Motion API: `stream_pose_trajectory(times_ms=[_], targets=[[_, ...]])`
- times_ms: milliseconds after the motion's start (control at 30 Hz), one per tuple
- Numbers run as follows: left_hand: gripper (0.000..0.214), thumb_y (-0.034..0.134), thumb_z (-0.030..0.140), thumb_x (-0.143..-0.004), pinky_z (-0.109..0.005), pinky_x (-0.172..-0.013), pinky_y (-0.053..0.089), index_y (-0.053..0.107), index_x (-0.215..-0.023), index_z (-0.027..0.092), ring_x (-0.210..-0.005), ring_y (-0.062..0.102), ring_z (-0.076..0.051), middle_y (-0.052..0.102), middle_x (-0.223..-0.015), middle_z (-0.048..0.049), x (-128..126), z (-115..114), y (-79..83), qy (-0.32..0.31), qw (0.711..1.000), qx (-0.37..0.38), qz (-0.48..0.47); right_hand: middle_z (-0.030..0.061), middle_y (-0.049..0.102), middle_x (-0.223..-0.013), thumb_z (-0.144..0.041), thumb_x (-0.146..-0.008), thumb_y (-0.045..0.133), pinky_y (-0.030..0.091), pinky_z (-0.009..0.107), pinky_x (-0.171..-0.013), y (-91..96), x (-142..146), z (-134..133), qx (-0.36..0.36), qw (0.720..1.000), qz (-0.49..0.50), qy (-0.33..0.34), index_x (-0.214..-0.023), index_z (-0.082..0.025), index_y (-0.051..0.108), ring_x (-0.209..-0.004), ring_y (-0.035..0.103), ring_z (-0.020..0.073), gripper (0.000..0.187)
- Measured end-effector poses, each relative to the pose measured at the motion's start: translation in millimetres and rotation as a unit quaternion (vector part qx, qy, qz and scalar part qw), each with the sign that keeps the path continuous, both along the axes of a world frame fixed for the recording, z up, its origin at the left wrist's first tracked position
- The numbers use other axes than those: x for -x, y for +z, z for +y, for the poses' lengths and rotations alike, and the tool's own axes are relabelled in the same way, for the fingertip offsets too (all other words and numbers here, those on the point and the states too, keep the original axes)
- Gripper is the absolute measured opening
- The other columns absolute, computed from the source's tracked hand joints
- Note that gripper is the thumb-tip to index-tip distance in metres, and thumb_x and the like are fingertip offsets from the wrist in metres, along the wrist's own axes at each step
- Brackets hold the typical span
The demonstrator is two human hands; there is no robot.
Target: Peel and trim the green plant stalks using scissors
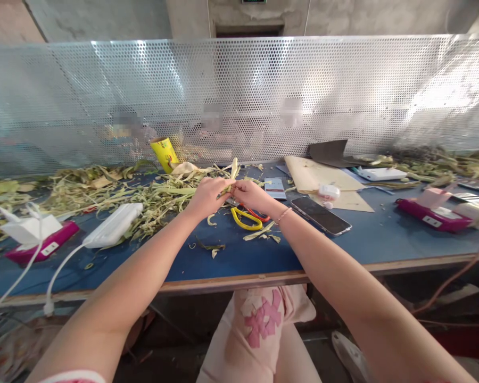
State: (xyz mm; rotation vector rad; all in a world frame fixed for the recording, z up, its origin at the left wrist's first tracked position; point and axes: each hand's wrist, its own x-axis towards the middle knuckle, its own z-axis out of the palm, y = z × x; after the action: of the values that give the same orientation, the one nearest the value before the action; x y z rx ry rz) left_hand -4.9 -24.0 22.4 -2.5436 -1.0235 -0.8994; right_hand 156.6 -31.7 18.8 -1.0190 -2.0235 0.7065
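Both my hands meet over the middle of the table, closed around a pale green strip of plant leaf or stalk (234,168) whose tip sticks up above the fingers. My left hand (208,197) grips it from the left. My right hand (249,192) pinches it from the right, fingertips touching the left ones. What lies between the fingertips is partly hidden. Just below my hands lie scissors with yellow handles (239,225), with a red handle (263,217) beside them. A heap of dry, stripped leaves (159,199) spreads to the left of my left hand.
A perforated metal screen (239,101) stands behind the blue table (239,260). To the right lie a phone (321,215), an earbud case (329,192) and brown paper (315,175). A yellow can (164,154), a white power bank (115,224) and magenta power strips (43,247) are also there.
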Motion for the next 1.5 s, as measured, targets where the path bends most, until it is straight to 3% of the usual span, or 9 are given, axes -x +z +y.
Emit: stream_pose_trajectory(times_ms=[167,333,500,600,800,1033,1133,1300,1500], targets=[[0.025,0.054,0.031,-0.077,-0.034,-0.086,0.038,0.06,-0.099,0.021,-0.091,0.06,-0.019,0.067,-0.098,-0.0055,3.7,5.2,-1.2,-0.031,0.998,0.029,-0.035,-0.0069,0.035,-0.047,-0.032,-0.081,0.037,0.023,0.02,-0.042,-0.5,-2.2,-0.5,0.065,0.998,0.012,0.012,-0.066,-0.017,0.047,-0.038,0.029,0.0049,0.023],[0.026,0.056,0.03,-0.073,-0.029,-0.078,0.044,0.062,-0.097,0.021,-0.082,0.06,-0.016,0.067,-0.093,-0.0041,1.7,5.2,-3.0,-0.032,0.988,0.11,-0.105,-0.0039,0.042,-0.054,-0.028,-0.082,0.039,0.029,0.02,-0.052,-1.5,-5.3,2.9,-0.036,0.997,-0.067,0.003,-0.064,-0.016,0.048,-0.05,0.039,0.0072,0.024],[0.032,0.056,0.033,-0.073,-0.025,-0.064,0.045,0.061,-0.101,0.02,-0.064,0.055,-0.012,0.066,-0.085,-0.0035,1.0,3.7,-1.2,-0.026,0.983,0.141,-0.118,0.0011,0.053,-0.066,-0.024,-0.087,0.036,0.032,0.022,-0.061,0.4,-8.4,0.8,-0.121,0.983,-0.136,-0.019,-0.08,-0.015,0.054,-0.061,0.047,0.0102,0.021],[0.036,0.055,0.033,-0.074,-0.024,-0.06,0.044,0.059,-0.108,0.021,-0.062,0.053,-0.011,0.066,-0.089,-0.004,1.6,3.3,-0.7,-0.02,0.983,0.144,-0.112,0.0061,0.058,-0.074,-0.019,-0.088,0.036,0.034,0.024,-0.064,1.7,-9.1,1.3,-0.175,0.964,-0.196,-0.034,-0.083,-0.013,0.054,-0.067,0.05,0.0128,0.02],[0.035,0.054,0.032,-0.075,-0.026,-0.069,0.045,0.059,-0.108,0.02,-0.076,0.058,-0.015,0.066,-0.099,-0.0063,4.7,8.0,-2.9,-0.029,0.987,0.133,-0.091,0.0125,0.06,-0.086,-0.007,-0.085,0.033,0.037,0.027,-0.071,-0.6,-4.7,1.9,-0.233,0.923,-0.303,-0.049,-0.091,-0.008,0.054,-0.079,0.054,0.0174,0.022],[0.029,0.055,0.033,-0.075,-0.024,-0.062,0.045,0.063,-0.099,0.02,-0.067,0.058,-0.012,0.067,-0.094,-0.0061,5.9,8.8,-0.8,-0.048,0.984,0.147,-0.088,0.0126,0.059,-0.081,-0.018,-0.09,0.028,0.031,0.029,-0.061,2.4,-9.4,-3.3,-0.273,0.882,-0.382,-0.028,-0.095,-0.008,0.053,-0.069,0.053,0.0184,0.027],[0.029,0.057,0.035,-0.074,-0.025,-0.065,0.046,0.064,-0.098,0.02,-0.07,0.059,-0.013,0.068,-0.092,-0.0064,5.1,6.5,1.0,-0.054,0.984,0.144,-0.085,0.011,0.059,-0.077,-0.02,-0.09,0.028,0.027,0.029,-0.058,4.8,-14.5,-3.1,-0.26,0.891,-0.371,-0.015,-0.093,-0.01,0.053,-0.064,0.051,0.0169,0.027],[0.031,0.057,0.038,-0.073,-0.027,-0.071,0.046,0.064,-0.098,0.021,-0.077,0.061,-0.016,0.068,-0.094,-0.0061,5.7,4.8,3.6,-0.048,0.987,0.14,-0.07,0.004,0.054,-0.064,-0.018,-0.086,0.031,0.026,0.026,-0.055,8.2,-19.9,-5.1,-0.217,0.933,-0.285,0.016,-0.082,-0.014,0.054,-0.054,0.042,0.0125,0.024],[0.035,0.052,0.039,-0.077,-0.032,-0.081,0.044,0.058,-0.108,0.023,-0.086,0.06,-0.019,0.066,-0.101,-0.0062,4.6,2.8,2.5,-0.019,0.994,0.101,-0.047,0.0035,0.056,-0.072,-0.017,-0.082,0.037,0.03,0.023,-0.06,1.3,-21.0,3.5,-0.183,0.963,-0.198,0.028,-0.086,-0.015,0.053,-0.063,0.046,0.0121,0.017]])
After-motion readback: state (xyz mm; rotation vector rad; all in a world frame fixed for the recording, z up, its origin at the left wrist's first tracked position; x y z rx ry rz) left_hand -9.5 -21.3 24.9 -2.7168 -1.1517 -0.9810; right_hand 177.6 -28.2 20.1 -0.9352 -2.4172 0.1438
